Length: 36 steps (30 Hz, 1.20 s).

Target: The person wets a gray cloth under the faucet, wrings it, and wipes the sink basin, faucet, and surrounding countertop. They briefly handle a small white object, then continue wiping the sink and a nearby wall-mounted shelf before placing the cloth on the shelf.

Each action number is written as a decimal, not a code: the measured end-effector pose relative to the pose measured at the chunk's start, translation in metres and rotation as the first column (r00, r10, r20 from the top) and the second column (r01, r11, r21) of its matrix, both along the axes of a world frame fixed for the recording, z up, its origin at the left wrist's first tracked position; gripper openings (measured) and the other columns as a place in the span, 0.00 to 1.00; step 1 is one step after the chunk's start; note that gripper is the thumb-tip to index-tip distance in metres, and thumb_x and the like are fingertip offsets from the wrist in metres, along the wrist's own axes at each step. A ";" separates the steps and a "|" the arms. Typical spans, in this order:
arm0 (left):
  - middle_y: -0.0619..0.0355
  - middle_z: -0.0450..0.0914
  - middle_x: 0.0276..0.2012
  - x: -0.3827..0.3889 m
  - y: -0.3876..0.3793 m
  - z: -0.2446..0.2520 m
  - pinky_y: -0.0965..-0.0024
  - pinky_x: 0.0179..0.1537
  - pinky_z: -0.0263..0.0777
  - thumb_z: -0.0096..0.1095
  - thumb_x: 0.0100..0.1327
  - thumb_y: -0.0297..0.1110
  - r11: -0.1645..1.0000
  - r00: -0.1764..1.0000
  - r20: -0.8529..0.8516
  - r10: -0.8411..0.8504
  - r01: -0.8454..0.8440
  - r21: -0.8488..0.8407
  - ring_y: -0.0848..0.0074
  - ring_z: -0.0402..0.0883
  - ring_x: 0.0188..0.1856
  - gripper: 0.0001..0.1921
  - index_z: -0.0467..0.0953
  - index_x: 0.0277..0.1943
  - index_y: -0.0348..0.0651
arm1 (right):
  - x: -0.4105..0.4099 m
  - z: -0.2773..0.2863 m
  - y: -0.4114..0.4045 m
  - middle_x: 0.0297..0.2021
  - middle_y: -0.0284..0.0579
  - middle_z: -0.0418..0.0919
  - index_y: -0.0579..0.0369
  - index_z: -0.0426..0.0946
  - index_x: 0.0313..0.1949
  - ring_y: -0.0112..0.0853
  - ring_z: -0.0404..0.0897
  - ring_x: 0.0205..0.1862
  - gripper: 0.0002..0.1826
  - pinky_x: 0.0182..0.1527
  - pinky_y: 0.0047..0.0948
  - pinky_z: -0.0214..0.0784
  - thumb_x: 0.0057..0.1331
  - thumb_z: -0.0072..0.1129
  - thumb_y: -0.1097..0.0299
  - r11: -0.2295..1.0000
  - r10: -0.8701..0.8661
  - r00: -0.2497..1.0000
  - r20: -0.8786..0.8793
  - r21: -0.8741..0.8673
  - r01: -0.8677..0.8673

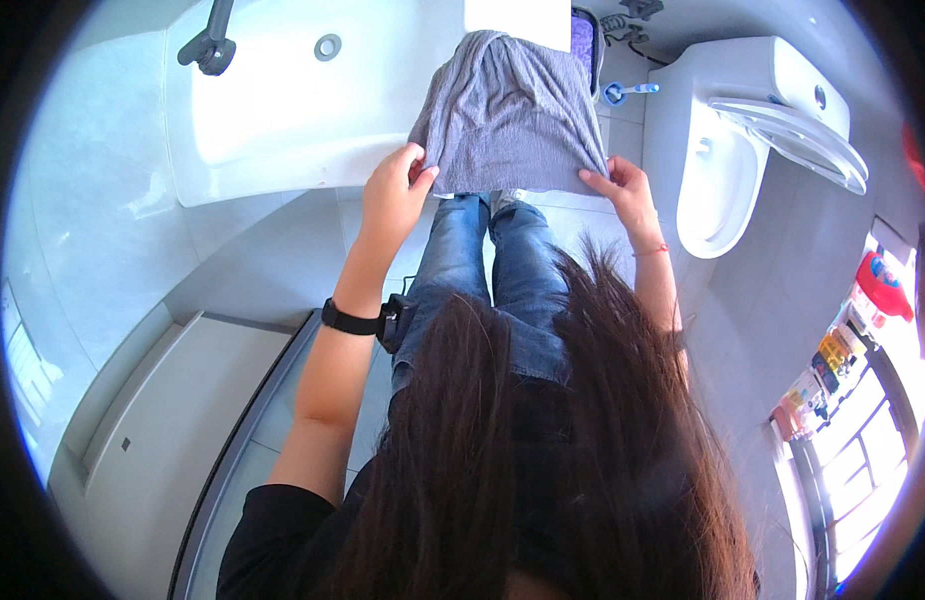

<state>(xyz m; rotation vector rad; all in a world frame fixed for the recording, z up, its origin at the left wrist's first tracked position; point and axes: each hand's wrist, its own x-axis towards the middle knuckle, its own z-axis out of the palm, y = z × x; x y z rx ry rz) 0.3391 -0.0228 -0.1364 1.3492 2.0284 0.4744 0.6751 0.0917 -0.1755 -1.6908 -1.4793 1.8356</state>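
Note:
A grey cloth (pixel 516 127), perhaps a towel, is spread between my two hands in front of my legs. My left hand (pixel 395 184) pinches its near left corner between thumb and fingers. At the near right corner, my right hand (pixel 624 191) grips the fabric the same way. The near edge is stretched fairly straight, while folds bunch towards the far end. Part of the white washbasin (pixel 282 161) and the purple-filled container (pixel 582 41) beyond are covered by the cloth.
A grey tap (pixel 211 52) juts over the basin at the left. To the right stands a white toilet (pixel 687 150) with its lid raised. A cup with a blue-and-white brush (pixel 639 88) is beside it. Several bottles and packages (pixel 830 360) line the windowsill.

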 end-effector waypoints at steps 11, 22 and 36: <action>0.63 0.80 0.42 0.032 0.050 0.177 0.78 0.51 0.69 0.61 0.73 0.32 0.925 0.408 0.901 -0.149 -0.266 0.273 0.83 0.77 0.47 0.10 0.78 0.51 0.36 | 0.115 0.210 0.028 0.52 0.49 0.78 0.61 0.76 0.57 0.37 0.74 0.60 0.16 0.68 0.39 0.59 0.73 0.58 0.67 0.747 -0.318 0.709 -0.629 0.293 0.596; 0.60 0.83 0.50 0.152 0.124 0.180 0.74 0.53 0.74 0.61 0.75 0.37 0.896 0.285 0.858 -0.427 0.004 0.444 0.76 0.82 0.51 0.15 0.77 0.59 0.41 | 0.184 0.253 -0.026 0.46 0.39 0.78 0.57 0.77 0.55 0.26 0.77 0.52 0.15 0.53 0.29 0.70 0.74 0.62 0.63 0.324 -0.773 0.587 -0.242 0.644 0.693; 0.55 0.74 0.61 0.144 0.013 0.039 0.64 0.63 0.68 0.55 0.77 0.39 0.941 0.096 0.952 0.290 0.154 -0.302 0.73 0.74 0.62 0.24 0.59 0.70 0.44 | 0.222 0.138 -0.111 0.44 0.36 0.83 0.60 0.80 0.50 0.22 0.79 0.47 0.10 0.51 0.24 0.69 0.73 0.54 0.76 0.776 -0.631 0.744 -0.218 -0.164 0.609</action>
